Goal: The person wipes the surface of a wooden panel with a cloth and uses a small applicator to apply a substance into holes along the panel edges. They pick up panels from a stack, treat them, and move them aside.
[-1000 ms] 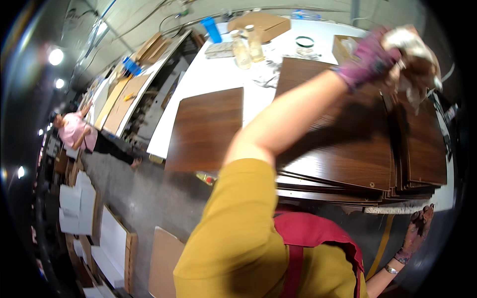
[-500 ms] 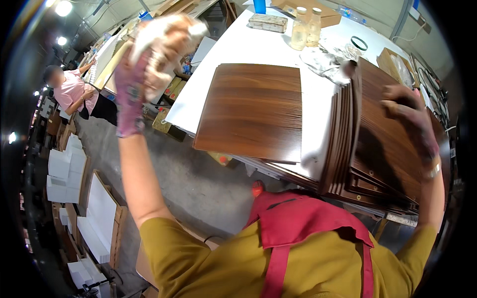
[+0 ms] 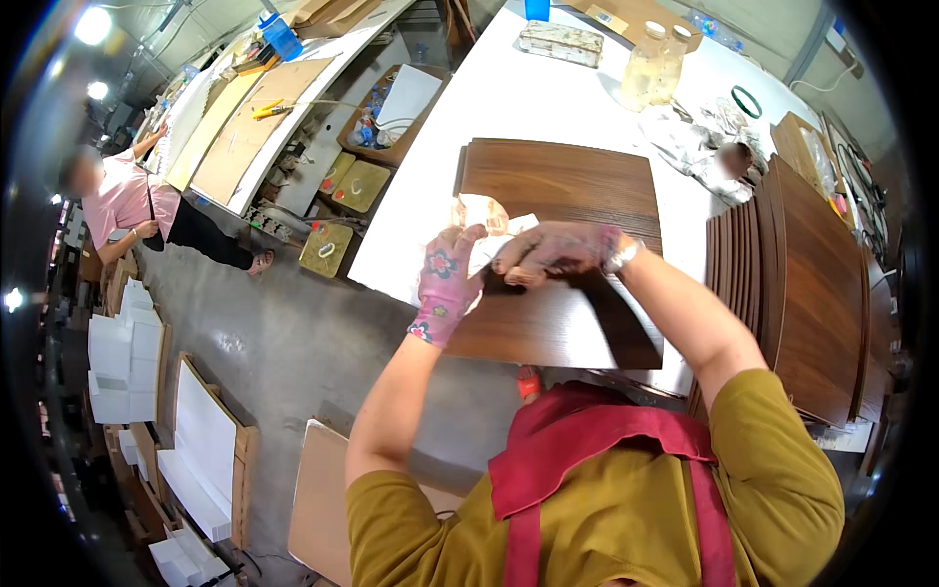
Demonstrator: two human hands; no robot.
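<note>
At frame centre I see my left hand (image 3: 445, 284) and right hand (image 3: 553, 249) both clutching a crumpled pale rag (image 3: 486, 223) above the dark wood panel (image 3: 558, 225), which lies flat on the white counter (image 3: 509, 98), long axis running top to bottom.

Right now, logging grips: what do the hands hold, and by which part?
Both hands, left and right, pinch a crumpled pale cloth at its lower edge, above the brown panel.

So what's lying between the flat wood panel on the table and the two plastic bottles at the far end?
Only bare white table separates the wood panel from the bottles, in the head view.
</note>
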